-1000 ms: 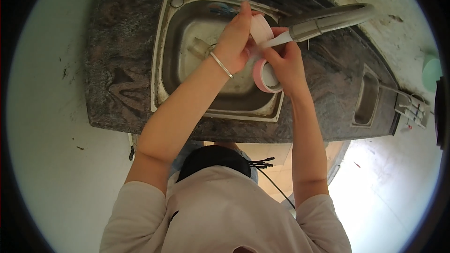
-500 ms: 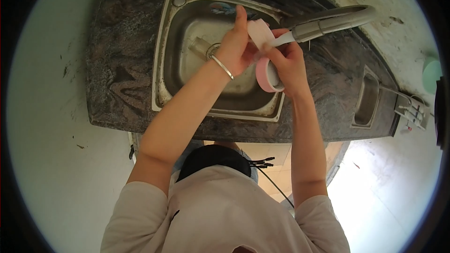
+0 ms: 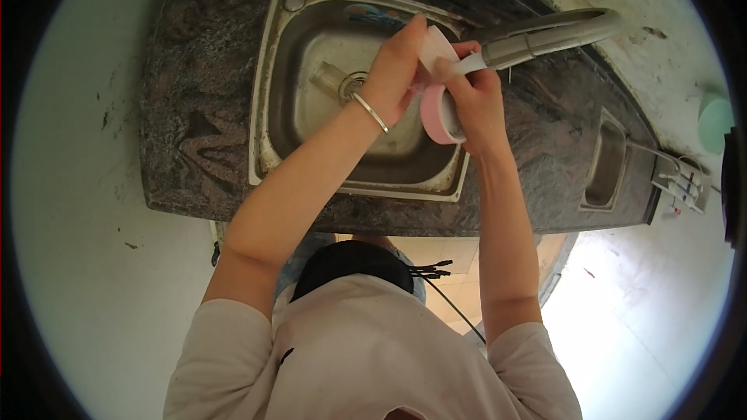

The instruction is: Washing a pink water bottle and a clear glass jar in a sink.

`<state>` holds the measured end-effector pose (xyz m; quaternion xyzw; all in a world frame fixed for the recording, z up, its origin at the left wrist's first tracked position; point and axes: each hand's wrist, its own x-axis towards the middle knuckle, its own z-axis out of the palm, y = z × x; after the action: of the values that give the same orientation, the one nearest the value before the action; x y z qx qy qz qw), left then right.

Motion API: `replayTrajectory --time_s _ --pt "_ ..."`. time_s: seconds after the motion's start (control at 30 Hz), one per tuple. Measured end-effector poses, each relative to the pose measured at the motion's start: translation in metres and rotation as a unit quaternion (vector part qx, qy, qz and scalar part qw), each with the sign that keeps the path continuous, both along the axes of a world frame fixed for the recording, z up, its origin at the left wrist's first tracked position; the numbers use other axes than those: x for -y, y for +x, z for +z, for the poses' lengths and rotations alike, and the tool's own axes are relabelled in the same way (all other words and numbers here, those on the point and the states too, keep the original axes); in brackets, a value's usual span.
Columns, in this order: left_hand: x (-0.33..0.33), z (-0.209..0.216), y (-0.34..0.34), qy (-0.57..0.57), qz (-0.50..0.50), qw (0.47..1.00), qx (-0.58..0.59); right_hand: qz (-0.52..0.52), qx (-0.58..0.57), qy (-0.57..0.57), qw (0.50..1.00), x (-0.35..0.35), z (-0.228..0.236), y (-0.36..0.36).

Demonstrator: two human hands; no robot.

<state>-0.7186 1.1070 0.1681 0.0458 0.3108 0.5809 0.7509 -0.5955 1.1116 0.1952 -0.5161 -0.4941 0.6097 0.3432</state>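
Observation:
Over the sink, my left hand (image 3: 391, 70) has its fingers closed around a pale pink flat-sided piece (image 3: 437, 45), its thumb near the upper edge. Close beside it, my right hand (image 3: 480, 105) grips a pink, round-rimmed object (image 3: 436, 117) with a whitish inside, tilted like a cup. Whether the flat piece and the round one are a single object, I cannot tell. A grey faucet (image 3: 517, 49) reaches in from the right. Its white end (image 3: 469, 64), nozzle or water, meets my right fingers. Below, a clear glass-like cylinder (image 3: 331, 75) lies by the drain (image 3: 354, 85).
The steel sink (image 3: 262, 120) is set in a dark marbled counter (image 3: 198, 109). A blue patterned patch (image 3: 369, 14) shows at its far wall. On the right are a small steel basin (image 3: 605, 163), a white rack (image 3: 685, 187) and a green container (image 3: 714, 120).
My left thumb has come down and in toward the pale piece. The pink round rim has risen slightly and turned a little. The faucet stays put.

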Motion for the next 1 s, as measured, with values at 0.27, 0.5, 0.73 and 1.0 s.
replayTrajectory --time_s 0.27,0.5,0.73,1.0 --pt "0.000 -0.010 -0.004 0.032 -0.030 0.997 -0.063 0.007 0.018 -0.002 1.000 0.001 0.002 0.002" --pt "0.003 -0.021 0.002 0.084 0.036 0.929 -0.359 0.052 0.062 0.000 0.997 -0.007 0.003 -0.003" --pt "0.005 -0.016 0.006 -0.089 -0.016 0.995 0.030 0.037 0.046 0.041 0.997 0.000 0.001 -0.003" --pt "0.000 0.001 -0.015 -0.020 -0.069 0.995 0.070 0.043 0.074 0.034 0.996 0.002 0.001 -0.003"
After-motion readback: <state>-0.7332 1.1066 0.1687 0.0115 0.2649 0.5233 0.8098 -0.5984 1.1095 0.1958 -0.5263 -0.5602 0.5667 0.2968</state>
